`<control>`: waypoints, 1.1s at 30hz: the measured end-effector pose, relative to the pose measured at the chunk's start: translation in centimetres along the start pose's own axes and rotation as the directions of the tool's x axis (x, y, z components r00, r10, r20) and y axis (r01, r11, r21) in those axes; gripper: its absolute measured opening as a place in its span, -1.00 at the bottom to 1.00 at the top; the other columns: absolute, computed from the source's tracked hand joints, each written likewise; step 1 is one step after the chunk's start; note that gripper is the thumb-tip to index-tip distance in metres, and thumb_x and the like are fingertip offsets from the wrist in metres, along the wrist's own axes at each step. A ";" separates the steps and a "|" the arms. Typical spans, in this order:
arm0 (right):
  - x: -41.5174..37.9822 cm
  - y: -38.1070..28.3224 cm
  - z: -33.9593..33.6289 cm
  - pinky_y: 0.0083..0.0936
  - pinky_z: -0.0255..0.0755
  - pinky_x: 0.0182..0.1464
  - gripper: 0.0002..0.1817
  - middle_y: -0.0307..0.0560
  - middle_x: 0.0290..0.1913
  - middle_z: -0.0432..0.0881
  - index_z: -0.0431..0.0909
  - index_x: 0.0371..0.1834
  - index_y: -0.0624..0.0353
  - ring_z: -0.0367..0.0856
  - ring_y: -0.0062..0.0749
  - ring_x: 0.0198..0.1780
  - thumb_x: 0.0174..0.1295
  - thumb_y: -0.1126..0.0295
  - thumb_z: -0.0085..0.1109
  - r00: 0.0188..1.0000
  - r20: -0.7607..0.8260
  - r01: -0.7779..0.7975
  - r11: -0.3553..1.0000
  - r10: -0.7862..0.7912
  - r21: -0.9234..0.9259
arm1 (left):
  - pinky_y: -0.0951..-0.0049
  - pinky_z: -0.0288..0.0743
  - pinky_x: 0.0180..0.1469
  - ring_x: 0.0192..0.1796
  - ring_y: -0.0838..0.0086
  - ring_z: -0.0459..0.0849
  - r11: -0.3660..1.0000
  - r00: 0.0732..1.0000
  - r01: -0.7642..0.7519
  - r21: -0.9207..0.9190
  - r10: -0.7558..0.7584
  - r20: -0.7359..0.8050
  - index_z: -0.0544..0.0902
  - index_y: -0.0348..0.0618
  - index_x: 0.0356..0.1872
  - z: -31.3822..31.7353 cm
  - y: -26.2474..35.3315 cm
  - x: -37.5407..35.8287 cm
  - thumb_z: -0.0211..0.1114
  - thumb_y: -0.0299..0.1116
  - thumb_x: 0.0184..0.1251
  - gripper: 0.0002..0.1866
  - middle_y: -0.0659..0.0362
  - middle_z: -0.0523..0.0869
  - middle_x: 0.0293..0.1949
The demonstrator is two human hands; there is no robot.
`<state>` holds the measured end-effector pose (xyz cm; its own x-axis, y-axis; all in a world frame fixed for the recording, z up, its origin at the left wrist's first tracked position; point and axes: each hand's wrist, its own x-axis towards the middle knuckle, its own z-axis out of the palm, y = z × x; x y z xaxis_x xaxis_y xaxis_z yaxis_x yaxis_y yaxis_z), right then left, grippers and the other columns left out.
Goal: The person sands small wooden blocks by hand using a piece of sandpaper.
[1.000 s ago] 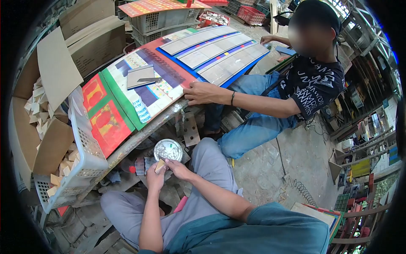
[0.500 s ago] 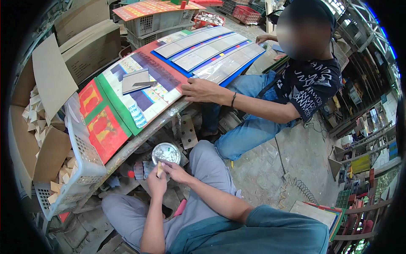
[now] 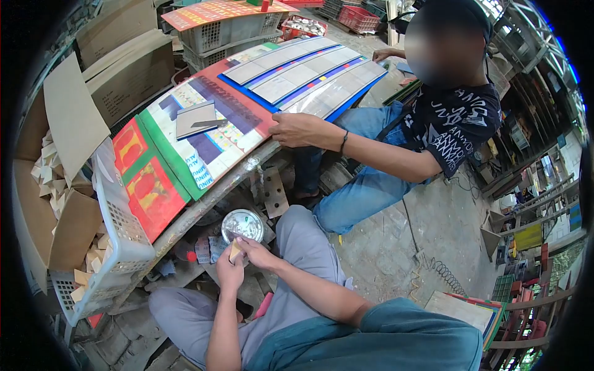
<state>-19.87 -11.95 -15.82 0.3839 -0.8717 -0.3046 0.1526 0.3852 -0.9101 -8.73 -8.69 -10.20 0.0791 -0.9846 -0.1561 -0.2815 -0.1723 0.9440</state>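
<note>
Between my two hands, above my lap, is a small pale wooden block (image 3: pixel 234 251). My left hand (image 3: pixel 230 272) is closed around its lower part. My right hand (image 3: pixel 257 255) is closed too, its fingers against the block's upper side; a dark thing shows at those fingertips, too small to name. Just beyond my hands stands a round metal tin (image 3: pixel 242 224) with a shiny top. A red cap (image 3: pixel 191 255) lies left of the tin.
A low table (image 3: pixel 213 193) bears printed boards, a knife (image 3: pixel 209 123) on a small panel (image 3: pixel 195 119), and grey strips on a blue board. A co-worker's hand (image 3: pixel 300 130) rests at its edge. At left, a white basket (image 3: pixel 127 226) and cardboard box (image 3: pixel 75 229) hold wooden pieces.
The block has turned slightly, and more of its pale face shows. My right fingers have shifted a little downward. The co-worker's near hand has moved slightly along the table edge.
</note>
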 end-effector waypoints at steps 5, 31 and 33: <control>-0.3 -0.5 -0.2 -0.68 0.25 -0.13 -0.50 -0.31 -0.22 0.47 0.31 0.24 0.26 0.32 -0.66 -0.23 0.45 0.10 -0.29 1.000 -0.002 -0.029 0.999 0.029 0.040 | 0.42 0.45 -0.04 -0.10 0.30 0.67 0.995 1.000 -0.015 0.101 0.016 -0.018 0.56 -0.33 0.00 0.3 -0.5 0.3 0.23 -0.50 0.14 -0.65 -0.06 0.69 -0.18; -0.2 -0.1 0.0 -0.58 0.31 -0.05 -0.52 -0.18 -0.22 0.53 0.47 -0.05 0.36 0.42 -0.56 -0.18 0.45 0.12 -0.30 0.998 -0.069 0.000 1.000 -0.001 -0.015 | 0.47 0.45 -0.07 -0.17 0.45 0.65 0.996 0.997 0.056 -0.066 -0.053 0.059 0.58 -0.31 -0.04 -0.4 -1.1 0.0 0.22 -0.48 0.17 -0.69 0.03 0.70 -0.21; -0.1 -0.3 0.3 -0.58 0.31 -0.04 -0.53 -0.18 -0.21 0.54 0.47 -0.06 0.36 0.42 -0.56 -0.18 0.45 0.13 -0.30 0.998 -0.055 -0.018 1.000 0.018 0.000 | 0.48 0.45 -0.07 -0.16 0.46 0.65 0.996 0.998 0.056 -0.071 -0.053 0.046 0.58 -0.30 -0.04 -0.8 -1.0 -0.1 0.22 -0.48 0.18 -0.70 0.04 0.70 -0.21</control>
<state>-19.65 -11.83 -15.44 0.3364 -0.8797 -0.3360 0.1458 0.4011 -0.9043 -7.71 -8.43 -10.89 0.0501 -0.9744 -0.2190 -0.2082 -0.2246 0.9520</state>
